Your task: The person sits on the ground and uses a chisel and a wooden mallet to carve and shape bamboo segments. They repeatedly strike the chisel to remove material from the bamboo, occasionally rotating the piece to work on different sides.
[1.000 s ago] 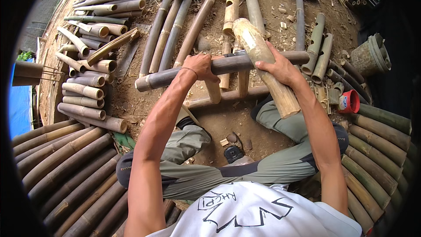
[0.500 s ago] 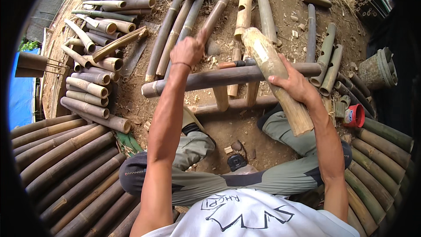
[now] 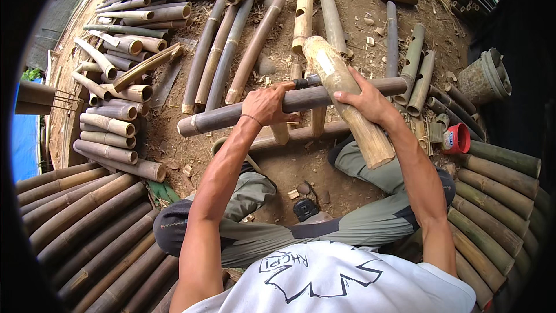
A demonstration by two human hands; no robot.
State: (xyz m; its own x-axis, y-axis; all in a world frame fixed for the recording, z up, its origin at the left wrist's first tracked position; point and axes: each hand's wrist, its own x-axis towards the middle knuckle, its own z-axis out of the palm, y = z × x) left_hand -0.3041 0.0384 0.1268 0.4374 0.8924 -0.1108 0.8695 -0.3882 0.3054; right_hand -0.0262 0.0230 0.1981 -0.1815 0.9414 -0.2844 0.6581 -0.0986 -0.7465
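Observation:
A dark bamboo pole (image 3: 220,119) lies crosswise in front of me, raised on short bamboo supports (image 3: 317,122). My left hand (image 3: 265,104) is closed around the pole left of its middle, thumb on the near side. By its fingertips, just behind the pole, rests a tool with a dark shaft (image 3: 307,81); its orange handle is partly covered by that hand. A thick, pale wooden club (image 3: 326,66) with a worn patch slants over the pole's right half. My right hand (image 3: 368,101) grips the club around its middle, its lower end hanging toward my knee.
Cut bamboo tubes (image 3: 110,122) are piled at the left, and longer pieces (image 3: 258,46) lie on the dirt ahead. Notched tubes (image 3: 414,61), a bucket (image 3: 483,78) and a red container (image 3: 456,139) stand at right. A black tape measure (image 3: 305,210) sits between my legs.
My left hand has come down and nearer, from above the bamboo pieces ahead onto the dark pole. My right hand keeps its hold on the club. The whole view has shifted slightly.

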